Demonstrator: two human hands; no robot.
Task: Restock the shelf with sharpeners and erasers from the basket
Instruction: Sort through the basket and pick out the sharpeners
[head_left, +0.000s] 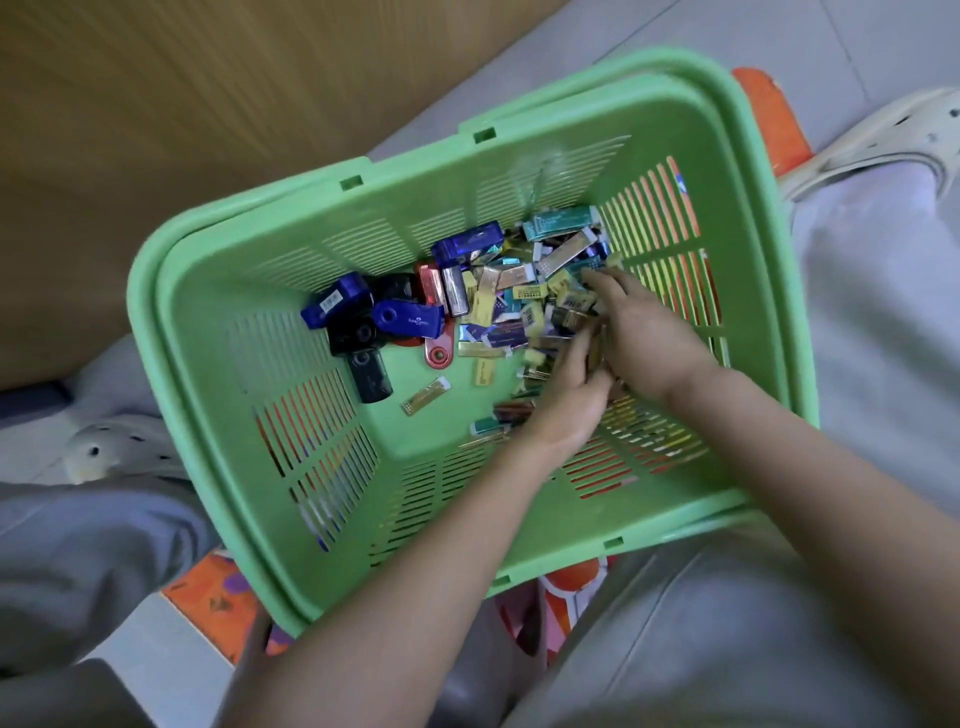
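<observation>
Basket (234, 291) holds erasers (496, 293); right hand (649, 343) spread on them, left hand (569, 397) grip unclear

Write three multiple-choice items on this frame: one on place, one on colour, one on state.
1. Where in the basket do the sharpeners lie?
A. To the left of the eraser pile
B. Under the hands
C. Outside the basket

2. What colour is the basket?
A. Orange
B. Green
C. White

3. What do the left hand and right hand touch?
A. The rim
B. The sharpeners
C. The erasers

Answers:
1 A: the blue, black and red sharpeners sit left of the pile, clear of both hands.
2 B: its walls and rim are green.
3 C: both hands are down in the eraser pile on the right side of the basket floor.
</observation>
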